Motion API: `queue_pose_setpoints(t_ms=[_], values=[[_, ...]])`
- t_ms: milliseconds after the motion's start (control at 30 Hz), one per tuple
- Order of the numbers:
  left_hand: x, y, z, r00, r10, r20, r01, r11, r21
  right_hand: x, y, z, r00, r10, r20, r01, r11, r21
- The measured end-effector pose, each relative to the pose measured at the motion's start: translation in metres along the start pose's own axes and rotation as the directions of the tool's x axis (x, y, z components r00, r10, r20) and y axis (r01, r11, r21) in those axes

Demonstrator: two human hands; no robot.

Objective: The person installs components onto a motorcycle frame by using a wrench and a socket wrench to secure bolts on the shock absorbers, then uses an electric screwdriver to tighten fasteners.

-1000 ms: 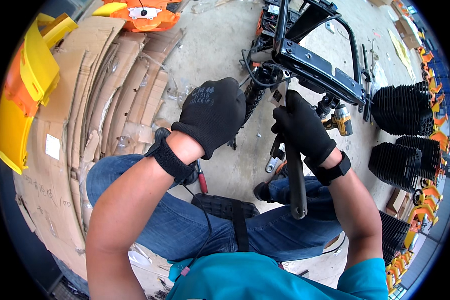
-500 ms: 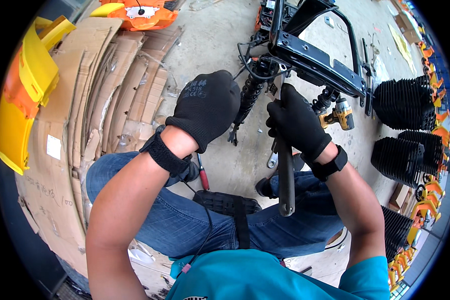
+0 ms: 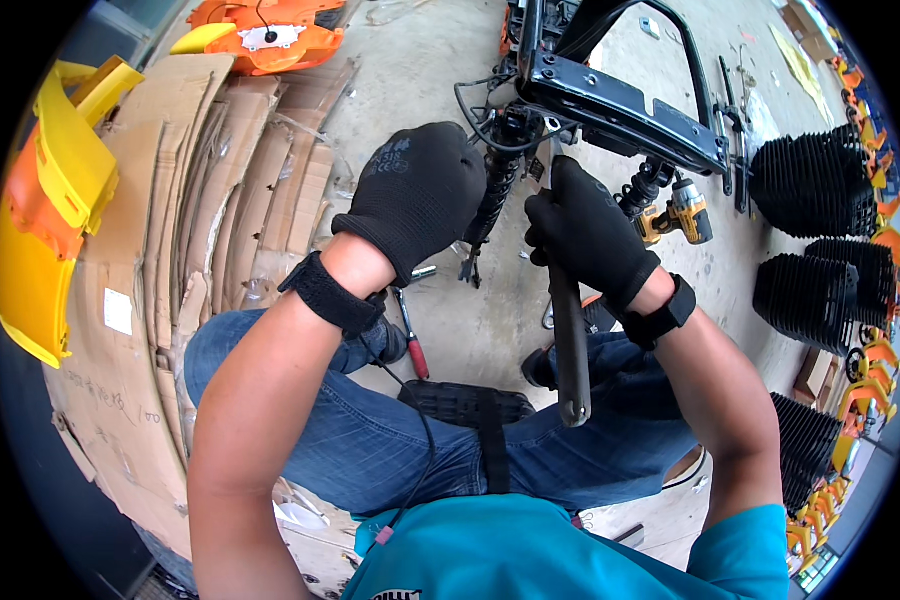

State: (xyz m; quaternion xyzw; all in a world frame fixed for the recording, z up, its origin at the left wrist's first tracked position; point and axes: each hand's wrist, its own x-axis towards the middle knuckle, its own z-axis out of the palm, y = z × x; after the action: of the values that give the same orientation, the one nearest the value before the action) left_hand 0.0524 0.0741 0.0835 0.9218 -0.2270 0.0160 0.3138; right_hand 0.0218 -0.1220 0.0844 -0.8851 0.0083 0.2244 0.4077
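A black metal vehicle frame [image 3: 620,110] with coil shock absorbers [image 3: 495,190] and cables is in front of me. My left hand [image 3: 420,195], in a black glove, is closed beside the left shock; whatever it grips is hidden. My gloved right hand [image 3: 580,225] is wrapped around a long dark wrench [image 3: 570,350], whose upper part reaches the frame's underside. Behind that hand is a yellow and black power drill [image 3: 688,215]. A red-handled tool [image 3: 414,355] lies on the floor between my legs.
Flattened cardboard [image 3: 125,270] is piled at left, with yellow-orange panels [image 3: 55,220] on it. An orange part [image 3: 260,40] sits at upper left. Stacked black plastic parts [image 3: 810,180] and a row of yellow-orange pieces [image 3: 865,400] line the right. A black pad [image 3: 450,400] is beneath me.
Both hands and the wrench have shifted slightly upward in the picture, the right hand also leftward. The frame appears farther up and left. Both hands remain closed.
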Motion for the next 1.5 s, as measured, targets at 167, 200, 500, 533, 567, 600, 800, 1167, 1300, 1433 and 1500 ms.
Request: queue_pose_setpoints(t_ms=[167,200,500,533,567,600,800,1167,1300,1433,1500], values=[[0.011,-0.005,0.001,0.992,0.048,-0.115,-0.043,0.998,0.052,-0.001,-0.01,-0.002,0.998,0.059,0.017,-0.059,0.998,0.006],[0.014,-0.003,-0.002,0.991,0.042,-0.124,-0.037,0.998,0.044,-0.001,-0.009,-0.003,0.998,0.066,0.021,-0.066,0.998,0.003],[0.052,-0.025,-0.011,0.962,0.268,-0.054,-0.247,0.936,0.25,0.001,0.01,0.001,0.971,-0.239,0.009,0.235,0.949,-0.212],[0.057,-0.028,-0.014,0.927,0.375,-0.011,-0.347,0.868,0.354,0.0,0.009,0.0,0.974,-0.227,0.015,0.225,0.95,-0.218],[0.06,-0.029,-0.019,0.882,0.469,0.044,-0.437,0.78,0.448,-0.001,-0.002,-0.002,0.995,-0.094,0.02,0.096,0.987,-0.131],[0.063,-0.03,-0.021,0.873,0.483,0.064,-0.454,0.758,0.468,-0.001,-0.007,-0.004,0.998,0.039,0.038,-0.038,0.998,-0.044],[0.087,-0.037,-0.022,0.78,0.611,0.134,-0.589,0.646,0.486,-0.001,0.011,0.0,0.92,-0.391,0.005,0.371,0.868,-0.33],[0.076,-0.012,-0.004,0.928,0.373,0.009,-0.353,0.87,0.344,0.002,0.019,0.003,0.872,-0.49,-0.012,0.455,0.819,-0.35],[0.043,0.016,0.004,0.977,0.136,-0.165,-0.121,0.988,0.1,0.004,0.022,0.003,0.875,-0.484,0.003,0.455,0.819,-0.349],[-0.003,0.031,0.029,0.998,-0.024,-0.061,0.035,0.984,0.177,0.003,0.011,-0.004,0.936,-0.35,0.032,0.35,0.917,-0.193],[-0.029,0.026,0.055,0.958,-0.259,0.122,0.224,0.944,0.244,0.004,0.011,-0.006,0.93,-0.364,0.05,0.366,0.911,-0.188]])
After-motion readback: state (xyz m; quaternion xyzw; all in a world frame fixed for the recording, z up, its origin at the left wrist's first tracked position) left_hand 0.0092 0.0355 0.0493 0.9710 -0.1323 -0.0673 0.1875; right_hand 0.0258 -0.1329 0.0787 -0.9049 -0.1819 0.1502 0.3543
